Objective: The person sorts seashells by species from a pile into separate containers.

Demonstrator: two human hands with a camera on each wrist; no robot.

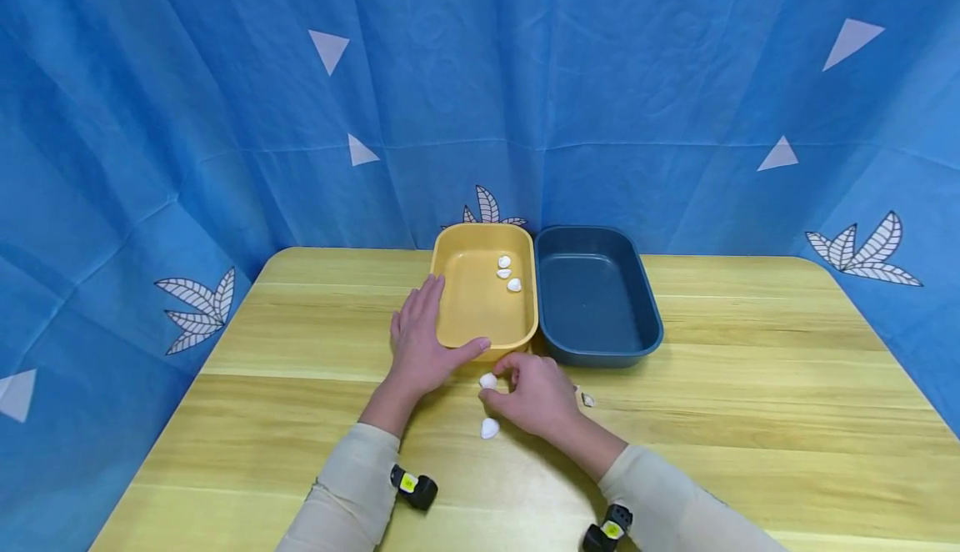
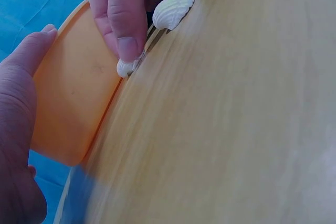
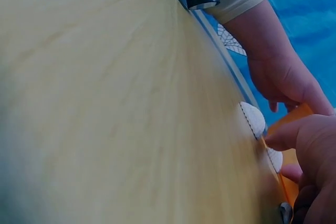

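I see a dark-blue oblong plastic tray [image 1: 596,302] beside the yellow oblong plastic tray [image 1: 476,314]; left grip [image 1: 422,339] wide, right grip [image 1: 536,393] pinching a white ribbed seashell [image 1: 488,380].

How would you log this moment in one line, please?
left hand: touching yellow tray | right hand: pinching white shell | second white shell: on table | three shells: inside yellow tray | blue tray: beside yellow tray

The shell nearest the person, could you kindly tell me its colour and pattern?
The shell is white with ridges, clearest in the left wrist view.
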